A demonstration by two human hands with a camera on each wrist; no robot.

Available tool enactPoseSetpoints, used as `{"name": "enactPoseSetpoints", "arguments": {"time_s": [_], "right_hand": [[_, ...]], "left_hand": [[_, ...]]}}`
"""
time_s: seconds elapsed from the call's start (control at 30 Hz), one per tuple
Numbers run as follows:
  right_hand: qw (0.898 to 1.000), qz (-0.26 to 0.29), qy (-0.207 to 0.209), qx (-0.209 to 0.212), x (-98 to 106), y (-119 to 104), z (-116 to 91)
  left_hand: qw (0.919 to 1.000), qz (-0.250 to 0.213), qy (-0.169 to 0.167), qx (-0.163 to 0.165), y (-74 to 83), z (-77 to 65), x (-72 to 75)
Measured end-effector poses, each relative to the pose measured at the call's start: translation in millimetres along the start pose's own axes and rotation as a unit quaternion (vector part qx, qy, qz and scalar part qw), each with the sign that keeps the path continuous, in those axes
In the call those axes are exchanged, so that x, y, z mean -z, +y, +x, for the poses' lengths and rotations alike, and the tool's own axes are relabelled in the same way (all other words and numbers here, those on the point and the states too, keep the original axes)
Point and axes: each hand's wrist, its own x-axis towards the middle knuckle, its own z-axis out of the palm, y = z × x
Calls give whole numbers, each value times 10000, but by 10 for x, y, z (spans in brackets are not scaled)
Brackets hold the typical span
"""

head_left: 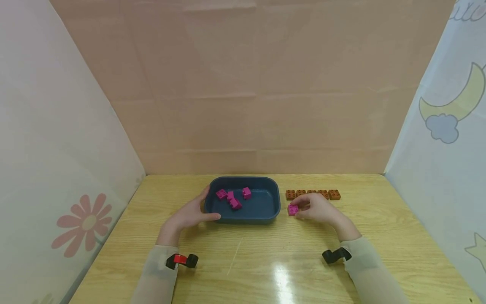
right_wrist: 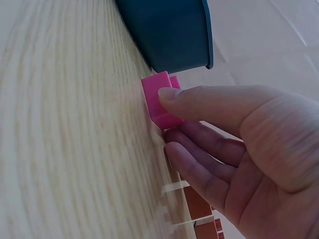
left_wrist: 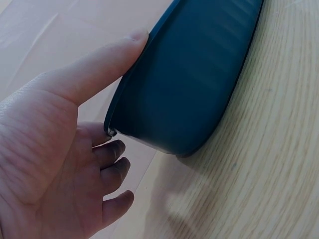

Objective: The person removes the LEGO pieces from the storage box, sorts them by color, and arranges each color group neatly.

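Pinching a pink block (head_left: 293,210) low at the glossy wood table (head_left: 212,261), the right hand (head_left: 320,207) sits beside the blue tray (head_left: 264,204), left hand (head_left: 190,213) gripping its rim! Behind, orange blocks (head_left: 334,194); beyond, creased tan backdrop (head_left: 258,93) between flower-print panel (head_left: 68,126) and moon-print panel (head_left: 436,169).

White glare (head_left: 282,282) on the tabletop (head_left: 258,249)

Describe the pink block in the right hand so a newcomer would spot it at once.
A dark blue, round-cornered rectangular tray stands on the light wood-grain table. Just right of it, in front of a row of orange-brown studded blocks, the right hand pinches a small, bright pink studded block. It is the only pink block visible outside the tray.
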Motion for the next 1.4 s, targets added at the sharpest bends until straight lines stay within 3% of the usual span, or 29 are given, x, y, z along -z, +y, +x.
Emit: {"name": "enactPoseSetpoints", "arguments": {"time_s": [1.4], "right_hand": [[9999, -97, 42, -88, -15, -15, -24]], "left_hand": [[10000, 48, -2, -63, -7, 6, -4]]}}
